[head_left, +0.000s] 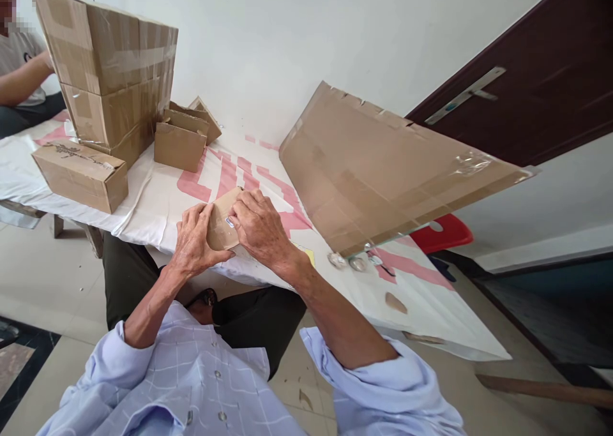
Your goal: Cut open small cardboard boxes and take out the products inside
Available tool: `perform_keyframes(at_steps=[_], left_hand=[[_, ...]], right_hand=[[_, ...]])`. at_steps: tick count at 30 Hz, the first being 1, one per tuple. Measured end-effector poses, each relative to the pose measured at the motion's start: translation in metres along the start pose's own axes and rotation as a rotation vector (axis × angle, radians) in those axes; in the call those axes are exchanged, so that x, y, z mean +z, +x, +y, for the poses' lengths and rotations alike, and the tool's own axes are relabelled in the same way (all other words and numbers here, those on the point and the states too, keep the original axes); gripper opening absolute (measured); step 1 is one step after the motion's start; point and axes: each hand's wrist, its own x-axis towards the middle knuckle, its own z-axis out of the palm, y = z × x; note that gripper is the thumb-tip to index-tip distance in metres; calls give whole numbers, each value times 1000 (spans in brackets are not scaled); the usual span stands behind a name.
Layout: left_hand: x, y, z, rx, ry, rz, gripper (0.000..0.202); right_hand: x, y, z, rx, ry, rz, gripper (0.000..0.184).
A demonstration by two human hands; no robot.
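Observation:
A small cardboard box (220, 226) is held at the table's front edge, in front of my body. My left hand (191, 241) grips its left side, thumb along the near edge and fingers over the far side. Bent over the box's right part, my right hand (261, 225) has its thumb and fingers pinched at a small blue-and-white sticker (230, 222) on the cardboard face. Whether the sticker lies flat or is partly lifted, I cannot tell. The right hand hides the box's right end.
A closed box (76, 174) and open boxes (179, 143) lie left, near a tall taped stack (119, 72). A large cardboard sheet (383, 168) leans at right, with tape rolls (357, 263) below. Another person's arm (23, 82) shows at far left; a red stool (443, 232) stands behind.

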Motion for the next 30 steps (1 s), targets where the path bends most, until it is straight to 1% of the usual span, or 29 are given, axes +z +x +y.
perform_keyframes(at_steps=[3, 6, 8, 11, 13, 15, 17, 19, 21, 23, 27, 29, 30], left_hand=[[0, 0, -1, 6, 1, 6, 114], [-1, 0, -4, 16, -10, 12, 114], [-3, 1, -8, 18, -28, 11, 113], [-9, 3, -18, -2, -68, 7, 111], [-13, 5, -27, -31, -98, 1, 112], [-18, 7, -36, -60, -129, -12, 113], [-23, 9, -46, -76, -156, -27, 114], [-29, 11, -55, -84, -175, -34, 115], [-35, 11, -65, -100, -197, -32, 115], [-40, 13, -75, -132, -233, -23, 117], [-46, 20, -93, -204, -305, -5, 120], [-47, 25, -97, -222, -345, -11, 124], [-48, 26, -97, -222, -362, -21, 125]], right_hand=[[-4, 0, 1, 32, 128, 28, 21], [-11, -1, 0, 82, 301, 91, 17], [-18, -2, -2, 145, 435, 146, 14], [-27, -6, -6, 287, 660, 186, 11], [-32, -8, -7, 378, 812, 194, 14], [-35, -9, -5, 434, 933, 204, 19], [-36, -11, -2, 459, 1001, 215, 23], [-34, -16, 2, 478, 1020, 235, 25], [-26, -25, 6, 502, 1004, 254, 25], [-9, -41, 7, 541, 963, 252, 21], [42, -88, 11, 640, 855, 158, 11], [65, -114, 20, 707, 796, 137, 9], [73, -128, 27, 746, 769, 136, 9]])
